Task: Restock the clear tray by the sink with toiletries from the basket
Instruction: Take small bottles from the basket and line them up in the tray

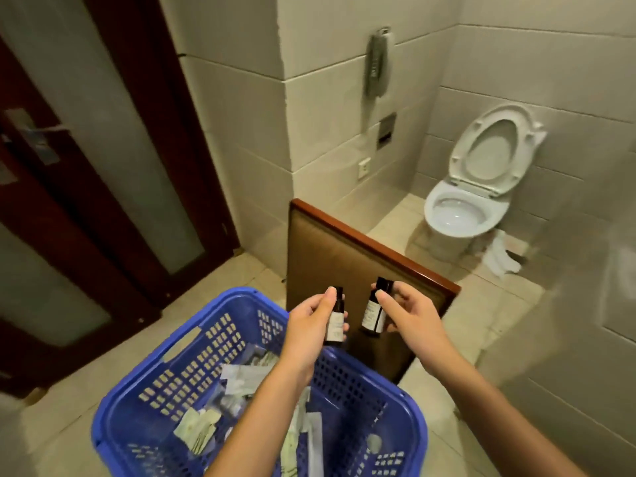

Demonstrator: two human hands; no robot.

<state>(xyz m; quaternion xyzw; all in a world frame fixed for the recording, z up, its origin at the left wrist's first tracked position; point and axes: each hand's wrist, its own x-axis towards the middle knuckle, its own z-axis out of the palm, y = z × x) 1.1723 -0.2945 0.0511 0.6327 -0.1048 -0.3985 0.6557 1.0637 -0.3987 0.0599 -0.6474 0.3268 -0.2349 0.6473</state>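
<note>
We hold 2 small dark bottles, 1 in each of our hands, over the far rim of the blue basket point(165, 383). Our left hand point(309, 325) is curled round the left bottle point(335, 321), thumb lying up along its neck and fingers wrapped behind the pale label; it stands nearly upright. Our right hand point(409, 318) pinches the right bottle point(375, 311), thumb on the front and fingers curled behind, with the cap tipped slightly to the right. The 2 bottles are near each other but apart. The basket lies below our forearms, with loose packets point(196, 432) in its bottom. Just behind the bottles stands a wood-framed panel point(344, 256); beyond it, the toilet point(461, 211) has its lid raised.
</note>
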